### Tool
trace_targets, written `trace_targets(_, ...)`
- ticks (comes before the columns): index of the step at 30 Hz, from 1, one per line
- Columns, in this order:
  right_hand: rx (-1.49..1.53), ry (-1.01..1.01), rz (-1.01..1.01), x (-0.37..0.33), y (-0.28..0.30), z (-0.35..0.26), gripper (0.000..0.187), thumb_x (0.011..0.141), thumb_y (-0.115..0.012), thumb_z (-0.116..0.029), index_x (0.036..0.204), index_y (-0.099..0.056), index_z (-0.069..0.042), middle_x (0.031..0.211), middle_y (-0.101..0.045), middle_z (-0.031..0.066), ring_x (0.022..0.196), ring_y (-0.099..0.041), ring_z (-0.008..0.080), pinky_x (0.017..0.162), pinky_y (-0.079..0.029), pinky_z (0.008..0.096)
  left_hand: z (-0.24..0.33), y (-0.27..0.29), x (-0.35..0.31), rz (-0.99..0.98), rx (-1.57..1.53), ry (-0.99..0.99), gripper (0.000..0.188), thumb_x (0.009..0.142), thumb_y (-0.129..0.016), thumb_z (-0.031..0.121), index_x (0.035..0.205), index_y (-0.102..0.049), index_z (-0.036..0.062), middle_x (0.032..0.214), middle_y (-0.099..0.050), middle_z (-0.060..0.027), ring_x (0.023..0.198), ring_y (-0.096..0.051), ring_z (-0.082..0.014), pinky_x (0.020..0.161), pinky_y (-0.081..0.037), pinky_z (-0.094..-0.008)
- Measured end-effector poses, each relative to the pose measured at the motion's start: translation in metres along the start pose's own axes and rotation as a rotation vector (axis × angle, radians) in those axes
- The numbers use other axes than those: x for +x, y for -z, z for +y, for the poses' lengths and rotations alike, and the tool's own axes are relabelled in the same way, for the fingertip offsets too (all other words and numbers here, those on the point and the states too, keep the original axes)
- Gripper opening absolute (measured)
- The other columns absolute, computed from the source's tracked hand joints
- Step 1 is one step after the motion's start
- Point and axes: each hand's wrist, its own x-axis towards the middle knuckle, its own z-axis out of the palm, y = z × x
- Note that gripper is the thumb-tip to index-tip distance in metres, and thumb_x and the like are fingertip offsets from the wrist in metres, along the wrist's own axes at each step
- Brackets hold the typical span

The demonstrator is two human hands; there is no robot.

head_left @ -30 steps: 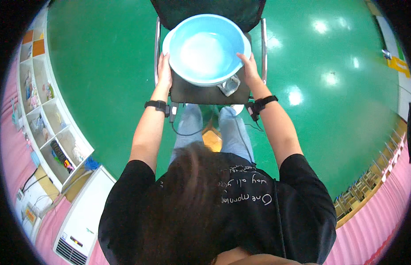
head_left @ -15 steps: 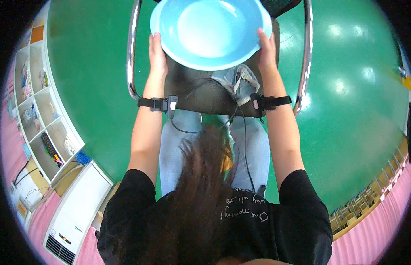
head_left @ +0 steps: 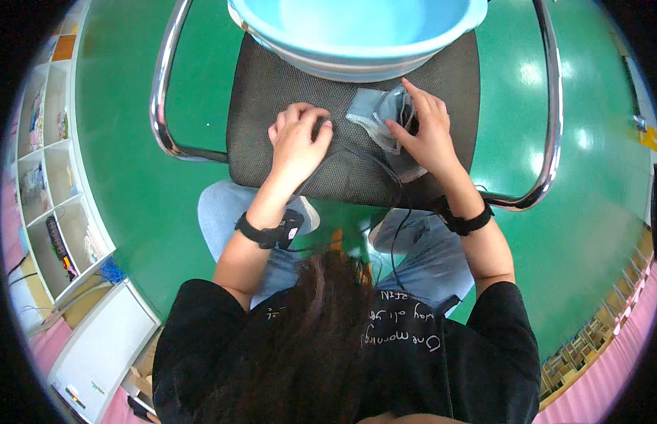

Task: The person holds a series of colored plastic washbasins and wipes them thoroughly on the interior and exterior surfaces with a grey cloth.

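A crumpled light blue and grey cloth-like bundle [head_left: 376,120] lies on the black mesh chair seat [head_left: 279,74]. At its right edge is my right hand [head_left: 429,133], thumb and forefinger spread apart along the bundle; its other fingers are partly hidden. My left hand [head_left: 298,138] rests over the left part of the seat, palm down, with bent fingers and the thumb apart from them. Nothing shows in it. Beyond both hands a light blue basin [head_left: 364,53] sits at the far side of the seat, cut off by the upper picture edge.
Curved chrome armrests [head_left: 551,120] flank the seat. A thin black cable [head_left: 395,247] runs from the seat down between my legs, and black straps [head_left: 261,233] circle my wrists. White shelving [head_left: 60,152] stands at the left on the green floor [head_left: 144,92].
Both hands have let go of the basin, which now sits farther away on the seat. My hands have come back toward me, the right one to the crumpled bundle.
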Motion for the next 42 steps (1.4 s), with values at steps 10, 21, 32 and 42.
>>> trace_targets(10,-0.295,0.002,0.119,-0.009,0.004,-0.030,0.093,0.060,-0.080,-0.036,0.135,-0.035,-0.005,0.115,-0.050,0.0165,0.110,-0.047,0.0336,0.090,-0.038,0.0460,0.007,-0.016,-0.040,-0.510,-0.351,-0.407,0.019,0.084,-0.060,0.023,0.092,-0.061,0.0059,0.073,-0.061,-0.0096,0.064,-0.058,-0.0231,0.058,-0.046,-0.0350)
trace_targets(21,-0.389,-0.070,-0.162,-0.028,-0.012,-0.043,0.079,0.065,-0.077,-0.034,0.135,-0.042,-0.025,0.144,-0.029,0.0166,0.125,-0.035,0.0454,0.096,-0.040,0.0544,-0.003,0.030,-0.016,-0.032,-0.673,-0.510,0.017,0.089,-0.055,0.016,0.100,-0.060,0.0035,0.088,-0.062,-0.0032,0.084,-0.058,-0.0144,0.075,-0.047,-0.0275)
trace_targets(32,-0.218,-0.153,-0.238,-0.045,-0.006,-0.050,0.060,0.069,-0.071,-0.019,0.125,-0.048,-0.015,0.120,-0.047,0.0224,0.102,-0.054,0.0451,0.088,-0.048,0.0467,-0.016,0.118,0.147,0.360,-0.573,0.157,0.063,0.068,-0.072,0.048,0.098,-0.064,-0.0074,0.103,-0.064,-0.0212,0.097,-0.062,-0.0273,0.085,-0.047,-0.0337)
trace_targets(42,-0.344,-0.128,-0.176,-0.052,-0.013,-0.052,0.064,0.066,-0.074,-0.022,0.124,-0.047,-0.013,0.120,-0.047,0.0219,0.099,-0.055,0.0449,0.087,-0.048,0.0454,0.012,0.143,0.143,0.144,-0.096,0.124,0.051,0.070,-0.061,0.039,0.105,-0.066,0.0010,0.103,-0.065,-0.0197,0.098,-0.063,-0.0315,0.087,-0.048,-0.0361)
